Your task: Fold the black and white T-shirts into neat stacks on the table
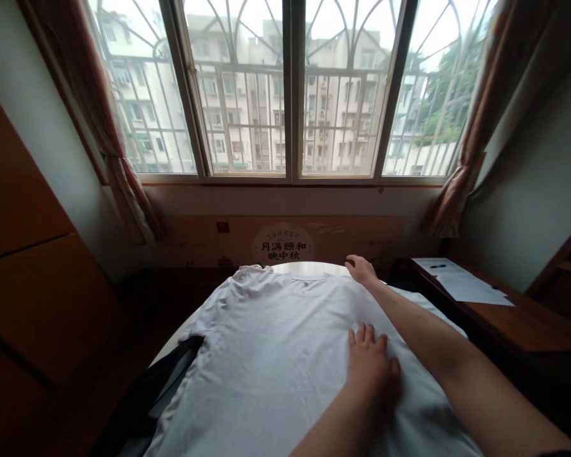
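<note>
Head view: a white shirt (pixel 266 355) lies spread over a round white table (pixel 292 268), its neckline towards the far edge.
Shirt surface: mostly flat, with soft creases across the body and bunched folds along the left side and at the far left corner.
Left hand (pixel 370 360): palm down on the right part of the shirt, fingers extended and a little spread, pressing on the cloth and gripping nothing that shows.
Right hand (pixel 361 270): beyond the left hand, at the far right edge of the table near the shirt's shoulder, fingers pointing left; whether they pinch any cloth, I cannot tell.
Right arm (pixel 438 343): reaches in from the lower right corner, passing over the right side of the shirt.
Table rim: a bare white strip shows just past the neckline.
Dark thing (pixel 157 381): beside the shirt's left edge, too dim to name.
Wooden desk (pixel 537 327): to the right, apart from the table, with white papers (pixel 471 285) on it.
Printed panel (pixel 371 231): beneath the window (pixel 294 120), bearing Chinese characters in a pale circle.
Window: barred outside, with pale buildings (pixel 247 101) and a green tree (pixel 440 101) beyond.
Curtains (pixel 460 171): one at each side, gathered in.
Brown cabinet (pixel 23 209): at the far left.
</note>
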Action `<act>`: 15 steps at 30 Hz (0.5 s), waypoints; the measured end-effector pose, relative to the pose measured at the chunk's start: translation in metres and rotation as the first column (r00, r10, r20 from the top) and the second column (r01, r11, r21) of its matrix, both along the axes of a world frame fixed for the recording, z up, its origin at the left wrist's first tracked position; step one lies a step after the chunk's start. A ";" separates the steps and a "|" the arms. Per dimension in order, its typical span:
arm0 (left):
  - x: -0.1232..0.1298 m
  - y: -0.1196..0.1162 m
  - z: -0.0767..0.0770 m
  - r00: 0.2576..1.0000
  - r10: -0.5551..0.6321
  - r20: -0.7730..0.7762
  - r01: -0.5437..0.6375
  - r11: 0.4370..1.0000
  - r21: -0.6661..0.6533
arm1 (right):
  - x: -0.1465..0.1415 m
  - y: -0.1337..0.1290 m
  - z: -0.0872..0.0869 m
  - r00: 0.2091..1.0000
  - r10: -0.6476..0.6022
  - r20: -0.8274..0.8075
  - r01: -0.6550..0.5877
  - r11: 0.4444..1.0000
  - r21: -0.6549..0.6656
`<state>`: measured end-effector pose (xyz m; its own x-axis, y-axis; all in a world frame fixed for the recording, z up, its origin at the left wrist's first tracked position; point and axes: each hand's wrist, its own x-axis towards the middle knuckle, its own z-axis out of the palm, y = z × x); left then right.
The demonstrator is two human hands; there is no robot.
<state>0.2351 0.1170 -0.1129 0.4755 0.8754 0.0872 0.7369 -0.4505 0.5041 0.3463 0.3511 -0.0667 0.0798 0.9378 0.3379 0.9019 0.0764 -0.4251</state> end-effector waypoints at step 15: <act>0.004 -0.011 0.008 0.989 0.018 -0.147 0.000 0.992 0.123 | 0.082 -0.300 0.012 0.941 0.333 -0.068 -0.281 0.875 0.393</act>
